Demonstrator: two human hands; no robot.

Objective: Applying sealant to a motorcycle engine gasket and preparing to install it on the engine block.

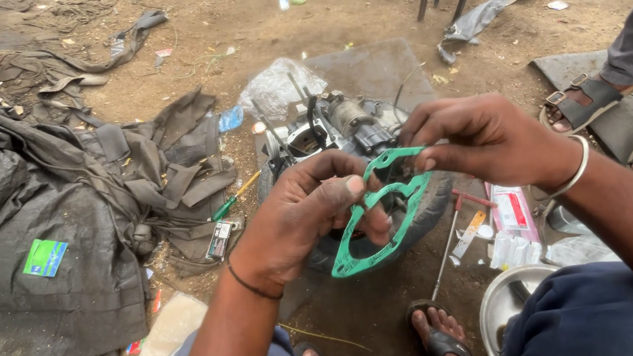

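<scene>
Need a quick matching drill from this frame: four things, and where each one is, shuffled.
1 green gasket
2 engine block
3 green-handled screwdriver
4 steel bowl

A on the dark cloth, to the left
B held by both hands
C bottom right, by the knee
D on the ground behind the hands

Pairs: 1-B, 2-D, 3-A, 4-C

Even, diffuse daylight from above; shadows soft and faint on the dirt ground (362,6). No glare. Centre sharp; mild wide-angle stretching and slight softness toward the frame edges.
</scene>
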